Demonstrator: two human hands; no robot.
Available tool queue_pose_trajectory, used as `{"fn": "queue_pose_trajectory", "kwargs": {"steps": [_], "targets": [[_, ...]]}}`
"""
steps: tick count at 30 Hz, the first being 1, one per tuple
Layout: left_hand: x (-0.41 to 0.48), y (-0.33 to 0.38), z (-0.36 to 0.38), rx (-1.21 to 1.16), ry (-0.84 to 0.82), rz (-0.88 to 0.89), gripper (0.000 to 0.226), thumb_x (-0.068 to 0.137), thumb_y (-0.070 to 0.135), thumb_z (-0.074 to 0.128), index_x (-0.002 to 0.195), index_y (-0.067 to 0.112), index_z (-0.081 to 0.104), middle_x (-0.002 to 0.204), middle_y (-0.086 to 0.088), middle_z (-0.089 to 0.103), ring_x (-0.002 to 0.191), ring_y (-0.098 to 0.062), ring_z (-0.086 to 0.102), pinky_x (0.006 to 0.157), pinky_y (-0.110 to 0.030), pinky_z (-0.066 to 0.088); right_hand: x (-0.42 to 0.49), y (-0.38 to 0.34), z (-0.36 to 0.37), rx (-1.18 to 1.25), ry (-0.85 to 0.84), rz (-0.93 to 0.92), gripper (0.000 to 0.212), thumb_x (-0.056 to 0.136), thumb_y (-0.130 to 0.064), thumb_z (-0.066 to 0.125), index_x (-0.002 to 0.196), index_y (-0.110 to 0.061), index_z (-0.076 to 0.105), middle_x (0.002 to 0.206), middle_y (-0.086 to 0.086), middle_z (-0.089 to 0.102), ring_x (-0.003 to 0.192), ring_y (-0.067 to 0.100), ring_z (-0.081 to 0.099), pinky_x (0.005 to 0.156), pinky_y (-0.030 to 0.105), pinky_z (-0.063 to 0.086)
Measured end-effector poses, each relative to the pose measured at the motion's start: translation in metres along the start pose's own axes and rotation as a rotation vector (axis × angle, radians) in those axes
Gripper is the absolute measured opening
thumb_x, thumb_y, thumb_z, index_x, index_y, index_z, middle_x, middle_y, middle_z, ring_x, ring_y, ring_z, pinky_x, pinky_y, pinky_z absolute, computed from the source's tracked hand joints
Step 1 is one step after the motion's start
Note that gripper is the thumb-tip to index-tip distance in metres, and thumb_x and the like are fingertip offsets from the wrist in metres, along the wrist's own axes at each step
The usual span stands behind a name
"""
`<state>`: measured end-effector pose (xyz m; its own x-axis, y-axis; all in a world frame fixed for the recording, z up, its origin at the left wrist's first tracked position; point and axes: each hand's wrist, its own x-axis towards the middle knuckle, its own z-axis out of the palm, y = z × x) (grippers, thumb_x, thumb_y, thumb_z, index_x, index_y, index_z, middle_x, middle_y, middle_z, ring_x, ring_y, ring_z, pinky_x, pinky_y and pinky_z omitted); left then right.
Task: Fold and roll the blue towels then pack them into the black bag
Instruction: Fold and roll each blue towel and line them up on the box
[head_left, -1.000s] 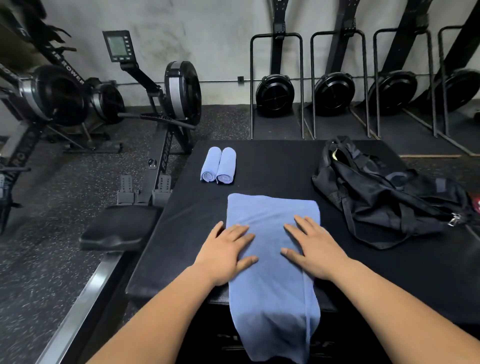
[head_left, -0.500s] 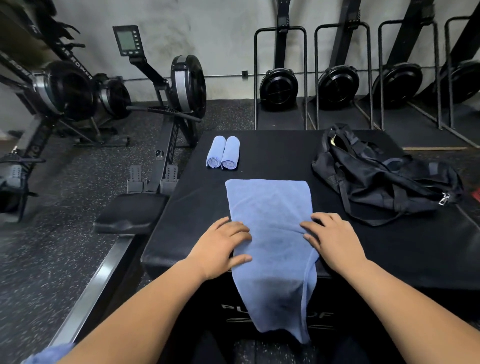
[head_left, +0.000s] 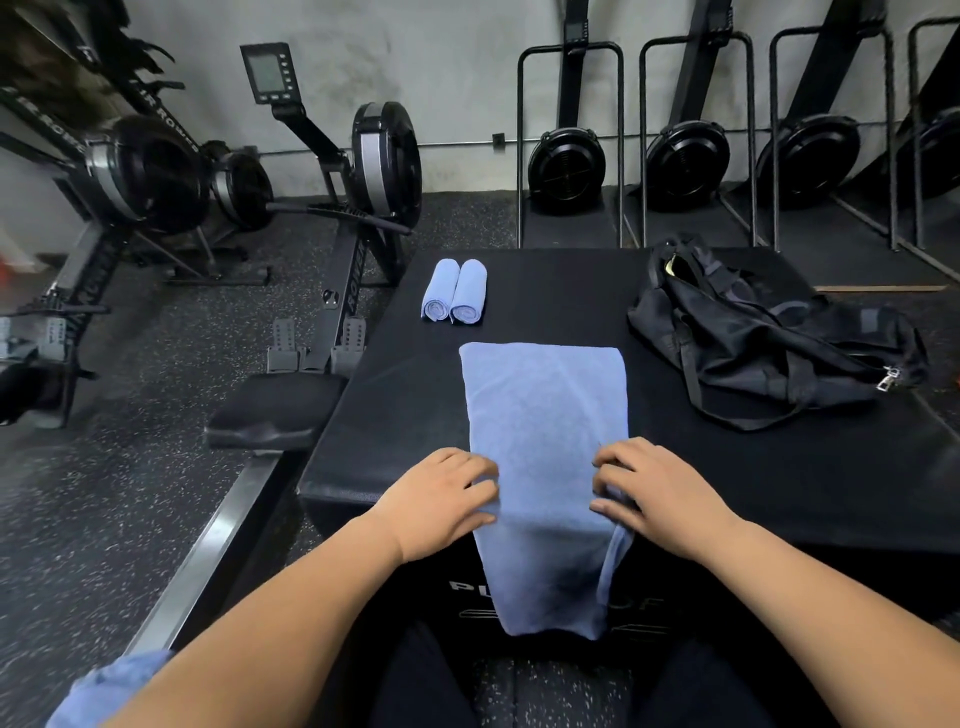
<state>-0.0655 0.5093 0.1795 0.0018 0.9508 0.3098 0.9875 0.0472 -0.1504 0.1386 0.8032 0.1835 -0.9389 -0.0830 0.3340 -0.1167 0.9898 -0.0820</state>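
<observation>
A folded blue towel (head_left: 545, 415) lies lengthwise on the black padded box (head_left: 561, 291), and its near end hangs over the front edge. My left hand (head_left: 447, 499) grips the towel's left edge at the box's front rim with curled fingers. My right hand (head_left: 654, 493) pinches the right edge, where the cloth bunches slightly. Two rolled blue towels (head_left: 454, 293) lie side by side at the box's far left. The black bag (head_left: 753, 343) sits crumpled on the right side of the box, apart from both hands.
Some blue cloth (head_left: 104, 691) shows at the bottom left under my left arm. A rowing machine (head_left: 363, 208) and its seat (head_left: 275, 410) stand just left of the box. More rowers (head_left: 685, 150) stand upright along the back wall.
Both hands slid back along the towel toward me, from flat on its middle to its side edges at the box's front rim, and their fingers curled.
</observation>
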Motion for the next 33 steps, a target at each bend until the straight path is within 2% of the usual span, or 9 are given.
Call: {"fn": "queue_pose_trajectory", "kwargs": {"steps": [4, 9, 11, 15, 18, 22, 27, 29, 33], "targets": [[0.014, -0.004, -0.001, -0.060, 0.056, -0.119, 0.027, 0.106, 0.044, 0.054, 0.099, 0.020, 0.063, 0.119, 0.006, 0.064, 0.102, -0.021, 0.062, 0.097, -0.038, 0.046, 0.009, 0.006, 0.003, -0.090, 0.025, -0.014, 0.024, 0.091, -0.045, 0.071, 0.086, -0.023, 0.062, 0.112, -0.007, 0.061, 0.096, 0.025, 0.060, 0.071, 0.039, 0.047], [0.057, -0.016, -0.018, -0.102, 0.233, -0.546, 0.012, 0.091, 0.029, 0.073, 0.098, 0.022, 0.066, 0.108, 0.004, 0.060, 0.096, -0.027, 0.053, 0.075, -0.040, 0.042, 0.047, 0.013, -0.012, -0.100, 0.290, 0.353, 0.020, 0.086, -0.040, 0.076, 0.084, -0.021, 0.067, 0.107, -0.003, 0.060, 0.097, 0.027, 0.053, 0.069, 0.041, 0.046], [0.070, -0.017, -0.020, -0.113, 0.176, -0.626, 0.025, 0.083, 0.018, 0.077, 0.104, 0.025, 0.066, 0.108, 0.003, 0.057, 0.095, -0.027, 0.051, 0.074, -0.039, 0.040, 0.059, 0.013, -0.012, -0.154, 0.255, 0.405, 0.015, 0.083, -0.035, 0.080, 0.083, -0.024, 0.070, 0.101, -0.004, 0.060, 0.093, 0.026, 0.052, 0.067, 0.039, 0.044], [0.058, -0.015, -0.006, -0.196, 0.016, -0.450, 0.032, 0.078, 0.009, 0.069, 0.099, 0.032, 0.071, 0.099, 0.008, 0.058, 0.087, -0.027, 0.055, 0.070, -0.038, 0.041, 0.052, 0.008, -0.003, -0.186, 0.069, 0.191, 0.013, 0.081, -0.022, 0.075, 0.088, -0.034, 0.071, 0.087, -0.009, 0.060, 0.084, 0.024, 0.056, 0.063, 0.038, 0.040], [0.030, -0.010, -0.001, -0.297, 0.003, -0.341, 0.022, 0.086, 0.024, 0.065, 0.103, 0.034, 0.073, 0.104, 0.014, 0.060, 0.091, -0.019, 0.058, 0.081, -0.035, 0.045, 0.030, -0.001, -0.003, -0.064, -0.041, 0.073, 0.012, 0.089, -0.042, 0.064, 0.099, -0.036, 0.066, 0.098, -0.015, 0.060, 0.092, 0.018, 0.056, 0.076, 0.036, 0.042], [0.006, -0.012, 0.001, -0.303, -0.027, -0.288, 0.039, 0.091, 0.060, 0.065, 0.123, 0.038, 0.068, 0.125, 0.019, 0.055, 0.119, -0.011, 0.049, 0.102, -0.030, 0.038, 0.012, 0.003, -0.007, 0.002, -0.059, 0.003, 0.033, 0.091, -0.067, 0.064, 0.098, -0.035, 0.063, 0.114, -0.014, 0.055, 0.105, 0.012, 0.051, 0.092, 0.033, 0.042], [0.020, -0.017, 0.000, -0.293, 0.043, -0.321, 0.023, 0.091, 0.051, 0.073, 0.104, 0.032, 0.075, 0.118, 0.009, 0.057, 0.112, -0.020, 0.050, 0.092, -0.042, 0.047, 0.029, 0.015, -0.001, -0.131, -0.032, -0.099, 0.030, 0.092, -0.056, 0.068, 0.085, -0.028, 0.062, 0.108, -0.010, 0.060, 0.104, 0.022, 0.058, 0.088, 0.036, 0.044], [0.033, -0.018, -0.005, -0.284, 0.117, -0.403, 0.022, 0.090, 0.046, 0.076, 0.100, 0.026, 0.075, 0.115, 0.006, 0.057, 0.107, -0.023, 0.051, 0.089, -0.043, 0.048, 0.041, 0.014, -0.007, -0.162, 0.058, -0.066, 0.031, 0.091, -0.053, 0.070, 0.082, -0.024, 0.063, 0.110, -0.006, 0.063, 0.104, 0.026, 0.059, 0.085, 0.039, 0.044], [0.064, -0.023, -0.025, -0.282, 0.413, -0.718, 0.019, 0.089, 0.032, 0.079, 0.104, 0.024, 0.072, 0.112, 0.004, 0.052, 0.101, -0.022, 0.047, 0.086, -0.034, 0.040, 0.062, 0.011, -0.029, -0.107, 0.395, 0.323, 0.023, 0.089, -0.041, 0.078, 0.080, -0.022, 0.069, 0.107, -0.003, 0.064, 0.105, 0.029, 0.055, 0.078, 0.043, 0.044]]}}
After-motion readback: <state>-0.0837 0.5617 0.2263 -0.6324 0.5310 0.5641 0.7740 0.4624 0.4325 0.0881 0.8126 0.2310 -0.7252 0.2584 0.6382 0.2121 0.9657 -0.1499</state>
